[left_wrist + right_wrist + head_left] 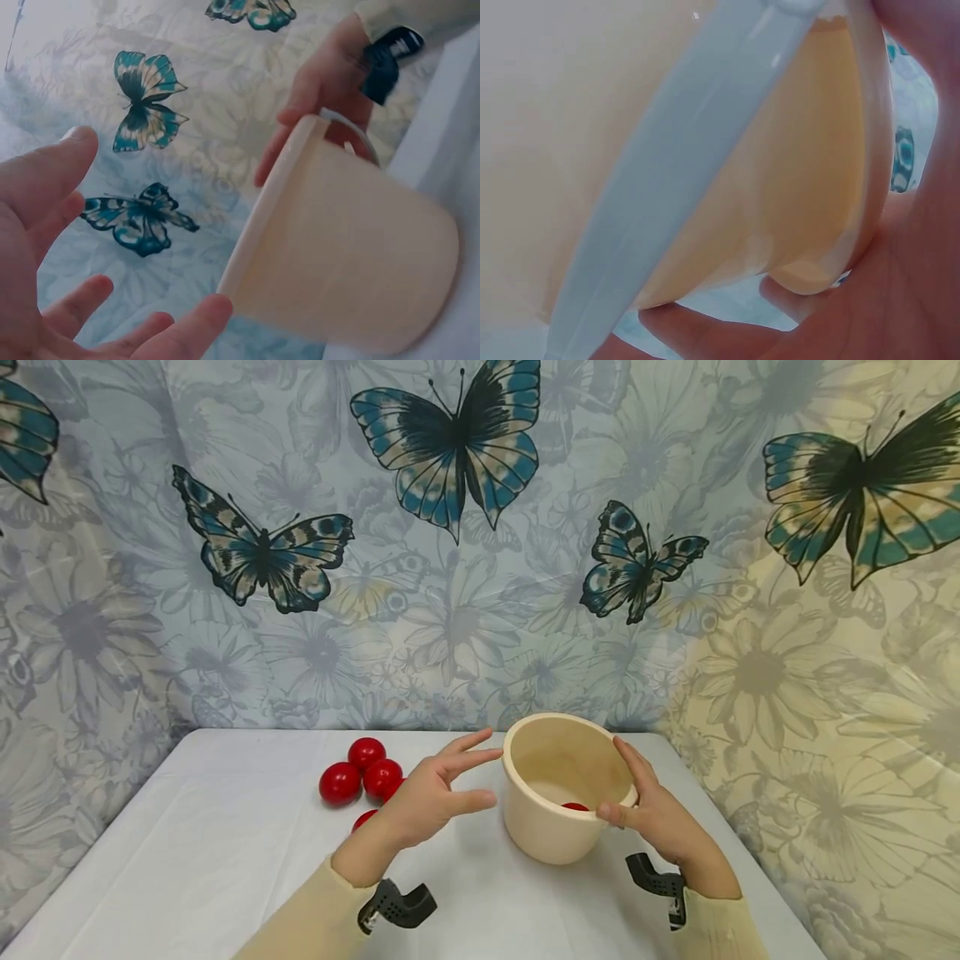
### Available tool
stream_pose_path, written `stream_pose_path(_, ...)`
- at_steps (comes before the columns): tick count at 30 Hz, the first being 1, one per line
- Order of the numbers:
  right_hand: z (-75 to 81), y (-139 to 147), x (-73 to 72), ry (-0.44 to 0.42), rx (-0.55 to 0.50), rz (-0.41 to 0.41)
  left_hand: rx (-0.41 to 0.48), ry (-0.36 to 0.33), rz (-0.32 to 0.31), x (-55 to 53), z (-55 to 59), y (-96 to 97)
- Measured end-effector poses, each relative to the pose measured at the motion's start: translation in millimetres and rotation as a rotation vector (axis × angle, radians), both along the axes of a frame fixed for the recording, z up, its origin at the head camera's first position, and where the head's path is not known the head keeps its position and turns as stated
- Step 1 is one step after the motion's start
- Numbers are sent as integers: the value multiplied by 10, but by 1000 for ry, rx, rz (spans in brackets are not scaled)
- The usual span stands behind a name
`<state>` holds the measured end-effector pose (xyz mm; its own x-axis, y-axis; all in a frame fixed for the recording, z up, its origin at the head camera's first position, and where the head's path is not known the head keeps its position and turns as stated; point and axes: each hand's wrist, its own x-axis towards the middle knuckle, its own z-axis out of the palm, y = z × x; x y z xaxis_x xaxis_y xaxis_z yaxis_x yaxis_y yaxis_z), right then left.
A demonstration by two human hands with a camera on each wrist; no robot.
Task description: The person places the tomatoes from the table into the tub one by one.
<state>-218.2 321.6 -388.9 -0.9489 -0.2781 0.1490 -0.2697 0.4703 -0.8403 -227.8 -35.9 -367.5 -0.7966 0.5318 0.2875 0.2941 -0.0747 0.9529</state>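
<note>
A cream bucket point(555, 835) stands on the white table, its mouth tipped a little towards me. Inside it, part of a red ball point(575, 807) shows above the near rim. My right hand point(663, 818) grips the bucket's right rim, thumb at the near edge and fingers spread round the side. A pale bail handle point(660, 180) crosses the bucket's wall in the right wrist view. On the other side, my left hand point(435, 793) is held with fingers spread and nothing in it. Its fingertips point(217, 304) come right up to the rim in the left wrist view.
Several red balls point(341, 783) lie on the table point(247, 827) left of the bucket, some partly hidden behind my left hand. A butterfly-patterned cloth point(465, 668) hangs behind the table and along both sides. Each wrist carries a black camera mount point(405, 906).
</note>
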Motion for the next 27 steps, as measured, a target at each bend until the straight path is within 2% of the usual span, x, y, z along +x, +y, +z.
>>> stream_pose_path(2,0,-2,7,-3,-1,-1,-94,69,49,50,-12,-179)
stream_pose_path(4,0,-2,10,-5,-6,0,-136,97,84,79,-30,-367)
stream_pose_path(7,0,1,11,-4,-1,-3,-151,93,100,98,-74,-670)
stream_pose_path(11,-2,4,12,3,9,-10,-139,54,91,97,-190,-1042)
stream_pose_path(15,-6,7,13,9,14,-8,-224,109,149,104,-336,-1338)
stream_pose_path(17,-8,9,15,10,13,-7,-230,105,166,105,-407,-1449)
stream_pose_path(19,-9,12,16,9,10,-8,-192,66,158,106,-473,-1535)
stream_pose_path(24,-13,10,10,3,0,-8,29,-138,75,107,-642,-1681)
stream_pose_path(27,-16,4,4,-2,-10,-5,109,-238,46,98,-745,-1734)
